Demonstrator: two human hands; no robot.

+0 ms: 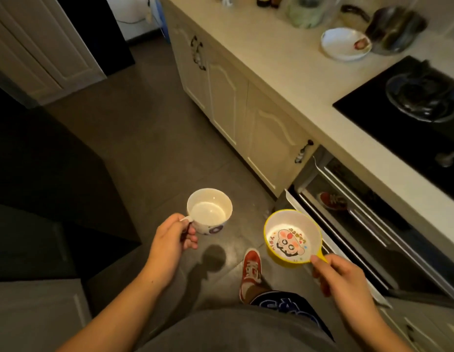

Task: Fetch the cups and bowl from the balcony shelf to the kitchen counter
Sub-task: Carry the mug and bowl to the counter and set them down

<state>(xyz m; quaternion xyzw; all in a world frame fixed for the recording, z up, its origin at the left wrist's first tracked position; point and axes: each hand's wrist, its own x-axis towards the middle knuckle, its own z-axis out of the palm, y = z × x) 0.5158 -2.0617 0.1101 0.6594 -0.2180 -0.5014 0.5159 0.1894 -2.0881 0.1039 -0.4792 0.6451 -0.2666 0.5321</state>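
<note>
My left hand (173, 236) grips the handle of a white cup (209, 210) with a dark pattern on its side; the cup is upright and empty, held over the floor. My right hand (339, 274) pinches the small handle of a yellow-rimmed bowl (290, 237) with a cartoon face printed inside; it is empty too and tilts slightly toward me. The kitchen counter (284, 67) runs along the right side, above and beyond both hands.
On the counter stand a white bowl (345, 43), a metal pot (396, 29) and a glass jar (309, 11). A black gas hob (411, 102) lies at the right. Below it an oven door (347, 224) hangs open. Cream cabinets (233, 105) line the dark tiled floor (144, 128).
</note>
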